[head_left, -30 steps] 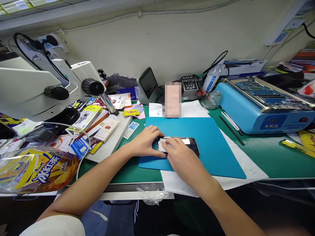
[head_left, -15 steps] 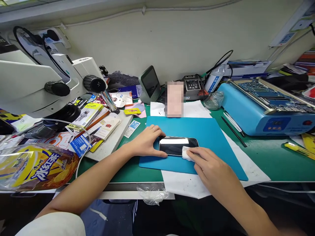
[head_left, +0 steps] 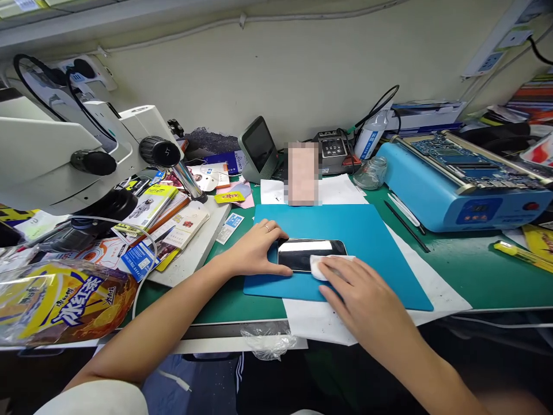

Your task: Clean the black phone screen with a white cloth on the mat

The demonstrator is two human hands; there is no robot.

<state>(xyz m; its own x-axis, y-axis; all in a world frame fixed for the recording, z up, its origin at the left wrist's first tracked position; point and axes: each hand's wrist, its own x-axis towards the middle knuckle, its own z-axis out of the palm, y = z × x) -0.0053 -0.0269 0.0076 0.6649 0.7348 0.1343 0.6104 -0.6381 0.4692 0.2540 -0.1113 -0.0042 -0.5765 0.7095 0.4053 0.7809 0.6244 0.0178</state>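
A phone (head_left: 298, 253) with a dark, shiny screen lies flat on the blue mat (head_left: 345, 222). My left hand (head_left: 258, 249) grips its left end, thumb along the near edge and fingers at the far corner. A folded white cloth (head_left: 317, 268) is pinched under the fingers of my right hand (head_left: 360, 288) and rests on the near right part of the screen. The phone's right end is partly covered by that hand and the cloth.
A microscope (head_left: 56, 155) and a drink bottle (head_left: 73, 300) stand at the left, beside stacked booklets (head_left: 151, 207). At the right are a blue machine (head_left: 432, 193), a glass jar (head_left: 370, 173), tweezers (head_left: 406, 222) and a yellow knife (head_left: 522, 253). White paper (head_left: 319, 323) lies under the mat.
My right hand has slid the cloth slightly left along the phone, and its fingers lie flatter. My left hand keeps its hold. The camera view has shifted slightly.
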